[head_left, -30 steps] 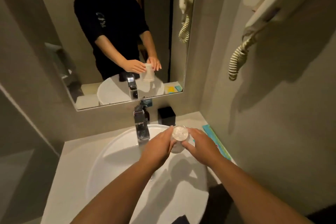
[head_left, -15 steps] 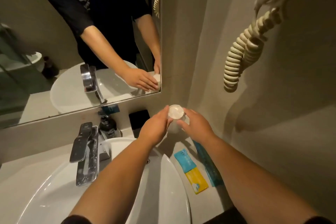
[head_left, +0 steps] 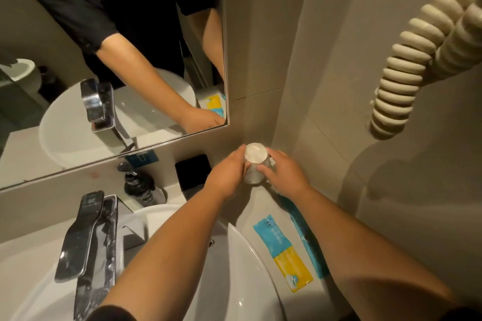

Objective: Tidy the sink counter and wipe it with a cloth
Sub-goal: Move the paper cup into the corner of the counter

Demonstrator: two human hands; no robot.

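Head view, steeply down, close above counter (head_left: 250,206)

The faucet (head_left: 86,237) at lower left is glossy chrome metal. The basin (head_left: 250,268) looks smooth glazed ceramic. The counter (head_left: 250,206) appears matt.

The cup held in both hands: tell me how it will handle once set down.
The cup looks thin and translucent, so probably light and easily crushed. It is upside down between the left hand and right hand; tall and narrow, a nudge could tip it.
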